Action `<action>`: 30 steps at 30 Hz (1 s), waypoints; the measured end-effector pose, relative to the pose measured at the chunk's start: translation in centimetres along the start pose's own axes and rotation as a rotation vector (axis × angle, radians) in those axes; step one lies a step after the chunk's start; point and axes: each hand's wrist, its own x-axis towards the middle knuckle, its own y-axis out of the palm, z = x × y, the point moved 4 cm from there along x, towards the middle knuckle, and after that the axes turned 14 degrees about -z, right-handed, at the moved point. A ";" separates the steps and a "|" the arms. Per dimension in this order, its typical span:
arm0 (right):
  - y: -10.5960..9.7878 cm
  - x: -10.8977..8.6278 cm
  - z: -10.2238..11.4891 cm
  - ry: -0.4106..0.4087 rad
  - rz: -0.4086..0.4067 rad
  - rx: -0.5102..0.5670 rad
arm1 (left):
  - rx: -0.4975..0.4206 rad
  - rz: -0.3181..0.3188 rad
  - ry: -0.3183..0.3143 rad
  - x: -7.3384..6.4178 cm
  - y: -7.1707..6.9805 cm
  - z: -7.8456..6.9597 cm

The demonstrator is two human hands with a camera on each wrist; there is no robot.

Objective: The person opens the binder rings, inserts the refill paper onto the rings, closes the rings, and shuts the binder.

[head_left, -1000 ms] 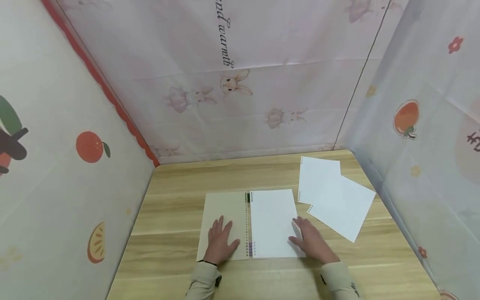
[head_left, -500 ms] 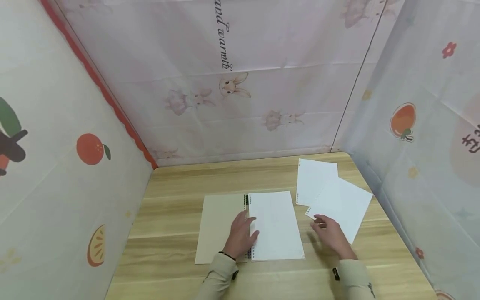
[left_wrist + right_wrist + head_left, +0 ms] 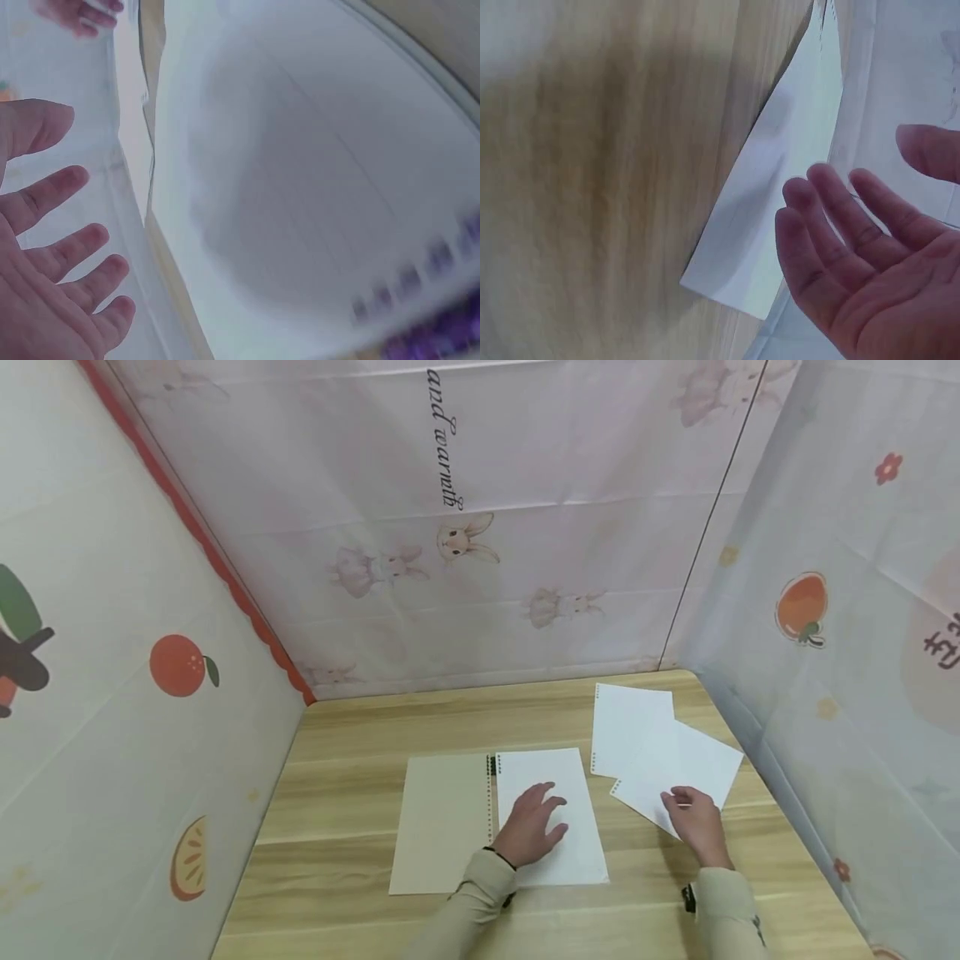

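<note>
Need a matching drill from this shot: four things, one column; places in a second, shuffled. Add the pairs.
Things
1. Person's left hand
2. Person's right hand
3. Beige rectangular notebook cover
4. Two loose white punched paper sheets

Places
A. Overlapping each other, on the right side of the pale wood-grain table
B. Over the white rectangular notebook page
C. Over the nearer loose sheet
D. Left of that notebook page

Pairs: 1-B, 2-C, 3-D, 4-A

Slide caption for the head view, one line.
Empty left hand above an open notebook, empty right hand above the nearer loose sheet, which overlaps another sheet.
</note>
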 end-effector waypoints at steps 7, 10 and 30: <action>-1.5 2.1 -1.5 0.107 -0.060 -0.051 | 0.001 0.068 0.054 1.6 2.1 -1.8; -1.6 2.9 -2.1 0.151 -0.098 -0.063 | 0.013 0.086 0.045 2.3 3.0 -2.0; -1.0 6.8 -5.8 0.263 -0.147 -0.304 | 0.199 0.173 0.170 6.8 8.7 -5.0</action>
